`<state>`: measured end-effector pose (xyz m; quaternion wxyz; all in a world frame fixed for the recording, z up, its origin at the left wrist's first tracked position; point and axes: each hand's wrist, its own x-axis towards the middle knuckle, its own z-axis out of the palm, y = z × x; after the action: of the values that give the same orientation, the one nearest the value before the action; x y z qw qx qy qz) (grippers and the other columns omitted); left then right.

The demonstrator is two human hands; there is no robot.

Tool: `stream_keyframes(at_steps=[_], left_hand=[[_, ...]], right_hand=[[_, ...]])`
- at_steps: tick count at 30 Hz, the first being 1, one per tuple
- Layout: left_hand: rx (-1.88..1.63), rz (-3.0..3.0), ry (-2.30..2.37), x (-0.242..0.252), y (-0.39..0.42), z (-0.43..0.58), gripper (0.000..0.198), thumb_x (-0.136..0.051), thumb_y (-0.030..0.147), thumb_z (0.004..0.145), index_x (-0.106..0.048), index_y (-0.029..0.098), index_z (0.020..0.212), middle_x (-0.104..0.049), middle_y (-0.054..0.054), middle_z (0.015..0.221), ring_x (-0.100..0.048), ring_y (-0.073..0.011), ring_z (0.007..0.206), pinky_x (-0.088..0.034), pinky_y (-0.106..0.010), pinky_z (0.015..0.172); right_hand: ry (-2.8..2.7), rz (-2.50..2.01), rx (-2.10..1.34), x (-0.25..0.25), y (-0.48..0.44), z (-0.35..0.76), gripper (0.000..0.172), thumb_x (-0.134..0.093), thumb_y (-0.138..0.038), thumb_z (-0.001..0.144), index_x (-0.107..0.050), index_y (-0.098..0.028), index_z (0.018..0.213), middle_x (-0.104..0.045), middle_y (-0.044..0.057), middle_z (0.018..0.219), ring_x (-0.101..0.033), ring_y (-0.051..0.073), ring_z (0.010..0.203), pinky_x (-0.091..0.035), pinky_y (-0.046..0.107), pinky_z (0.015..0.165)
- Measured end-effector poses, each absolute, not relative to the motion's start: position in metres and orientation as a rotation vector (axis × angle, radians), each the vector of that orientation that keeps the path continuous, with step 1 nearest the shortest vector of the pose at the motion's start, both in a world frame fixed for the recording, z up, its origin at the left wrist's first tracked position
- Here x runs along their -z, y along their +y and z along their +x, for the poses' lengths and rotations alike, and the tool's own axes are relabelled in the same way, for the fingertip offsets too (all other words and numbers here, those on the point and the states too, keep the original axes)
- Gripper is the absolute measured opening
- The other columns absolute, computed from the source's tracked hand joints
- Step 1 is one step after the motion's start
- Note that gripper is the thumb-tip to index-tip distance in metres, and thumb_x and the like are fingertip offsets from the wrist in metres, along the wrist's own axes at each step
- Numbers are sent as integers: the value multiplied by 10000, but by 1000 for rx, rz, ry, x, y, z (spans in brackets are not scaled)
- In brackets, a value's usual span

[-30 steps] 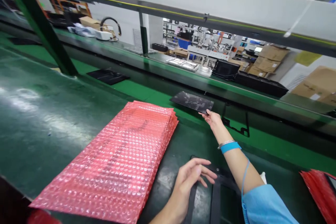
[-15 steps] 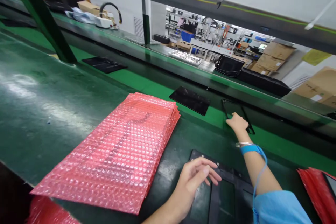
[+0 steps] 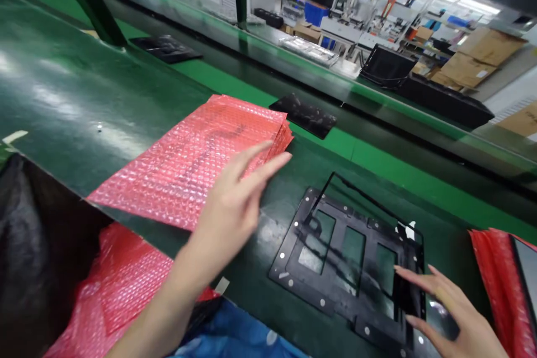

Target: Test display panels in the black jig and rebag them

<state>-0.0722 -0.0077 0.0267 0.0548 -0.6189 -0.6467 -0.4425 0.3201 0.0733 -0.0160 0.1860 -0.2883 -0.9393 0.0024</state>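
Note:
My left hand (image 3: 232, 201) hovers over the near right part of a stack of pink bubble-wrap bags (image 3: 180, 162), its fingers stretched out and holding nothing. My right hand (image 3: 457, 307) has its fingers spread at the right side of a thin black rectangular frame (image 3: 369, 197). Beneath that frame lies a larger black plate (image 3: 289, 268) with rectangular windows and several pale round spots. The thin frame overlaps the plate at a slant, and part of it is blurred; whether my right fingertips touch it is unclear.
A dark flat panel (image 3: 304, 114) lies on the bright green strip (image 3: 247, 89), with another dark panel (image 3: 165, 47) farther left. Red bags (image 3: 489, 274) stand at the right edge beside a screen-like panel (image 3: 526, 268). A green post (image 3: 90, 3) rises at the left.
The thin frame came from the green strip to above the windowed plate, and my right hand came nearer with it. My left hand moved from the plate to the pink bags. The view tilted down.

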Motion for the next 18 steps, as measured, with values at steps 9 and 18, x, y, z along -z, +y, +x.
stream_keyframes(at_steps=[9,18], left_hand=[[775,-1354,-2416,3,-18,-141,247,-496,373,906,-684,226,969,-644,-117,1031,-587,-338,1041,-472,-520,924],[1086,-612,-2370,37,-118,-142,100,-473,263,900,-466,244,802,-653,-11,1098,-537,-358,1266,-375,-619,1019]], right_hand=[[-2844,-486,277,21,53,312,307,-368,-319,1010,-556,-207,1225,-756,-8,1067,-727,192,910,-561,360,791],[-2745,-550,95,25,52,311,349,-417,-425,1015,-594,-237,1250,-756,3,1058,-718,218,915,-535,392,802]])
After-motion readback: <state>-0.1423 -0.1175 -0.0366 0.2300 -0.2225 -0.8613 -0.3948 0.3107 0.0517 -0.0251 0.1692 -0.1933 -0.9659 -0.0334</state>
